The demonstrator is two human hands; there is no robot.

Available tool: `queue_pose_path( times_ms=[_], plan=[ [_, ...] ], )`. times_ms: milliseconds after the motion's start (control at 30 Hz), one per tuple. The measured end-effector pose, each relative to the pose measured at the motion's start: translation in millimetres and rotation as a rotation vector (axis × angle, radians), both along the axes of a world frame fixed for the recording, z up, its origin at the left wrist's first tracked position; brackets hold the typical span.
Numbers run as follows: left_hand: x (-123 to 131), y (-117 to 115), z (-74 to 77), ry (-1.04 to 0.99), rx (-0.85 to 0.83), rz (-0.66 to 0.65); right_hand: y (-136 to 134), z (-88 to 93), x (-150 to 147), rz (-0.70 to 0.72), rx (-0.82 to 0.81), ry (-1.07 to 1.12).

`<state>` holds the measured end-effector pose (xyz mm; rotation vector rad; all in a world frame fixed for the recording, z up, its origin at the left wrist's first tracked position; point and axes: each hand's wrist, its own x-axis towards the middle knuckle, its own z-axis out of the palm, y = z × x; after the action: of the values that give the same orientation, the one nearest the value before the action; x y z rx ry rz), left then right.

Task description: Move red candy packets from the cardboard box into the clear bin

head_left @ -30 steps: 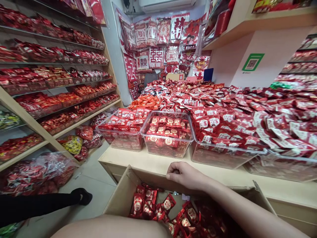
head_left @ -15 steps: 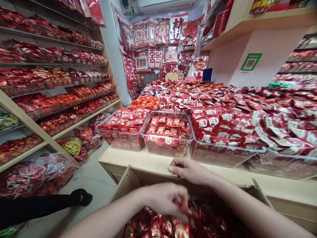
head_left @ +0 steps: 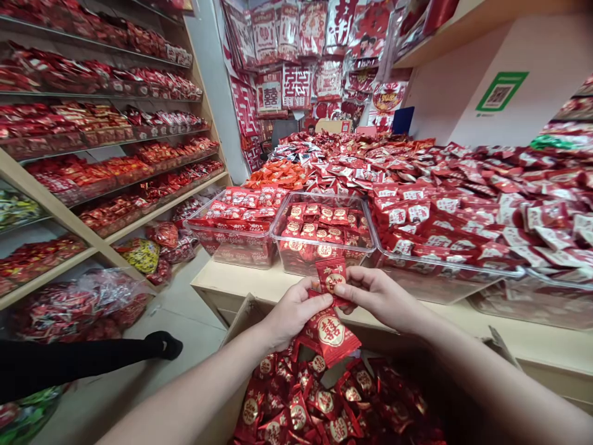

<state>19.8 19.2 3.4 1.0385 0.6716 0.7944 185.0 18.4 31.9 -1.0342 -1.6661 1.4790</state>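
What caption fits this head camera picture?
Left hand and right hand hold red foil packets above a brown cardboard box.

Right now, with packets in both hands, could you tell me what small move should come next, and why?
Probably carry them forward to the clear bin: both the left hand and right hand pinch red packets above the cardboard box, and that bin holds matching ones.

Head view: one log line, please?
left hand: grips red packets | right hand: pinches top packet | cardboard box below: holds loose packets
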Motion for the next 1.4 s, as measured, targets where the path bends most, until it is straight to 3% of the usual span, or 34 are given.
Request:
queue_pose_path(
  times_ms=[200,333,467,600,800,1167,1400],
  plan=[
    [-8.4,7.5,-1.0,0.200,0.339,-0.034,-5.1,10.8,1.5,-0.019,0.308,-0.352],
    [-9.6,8.6,1.7,0.221,0.455,0.011,-8.1,10.6,0.0,0.009,0.300,-0.421],
    [-8.0,5.8,-4.0,0.258,0.287,0.028,-7.1,4.6,-3.5,-0.039,0.128,-0.226],
    [-7.5,3.9,-10.5,0.277,0.243,0.010,-7.0,9.0,-1.7,0.013,0.037,-0.229],
    [-9.9,3.4,-6.3,0.335,0.322,-0.072,-7.6,16.1,3.7,0.046,0.123,-0.362],
    [-1.7,-5.9,-8.1,0.188,0.114,0.130,-6.7,6.4,-9.8,-0.229,-0.044,0.085],
    [-3.8,-4.8,-7.9,0.215,0.142,0.116,-5.1,6.8,-6.1,-0.259,0.036,0.047]
  ],
)
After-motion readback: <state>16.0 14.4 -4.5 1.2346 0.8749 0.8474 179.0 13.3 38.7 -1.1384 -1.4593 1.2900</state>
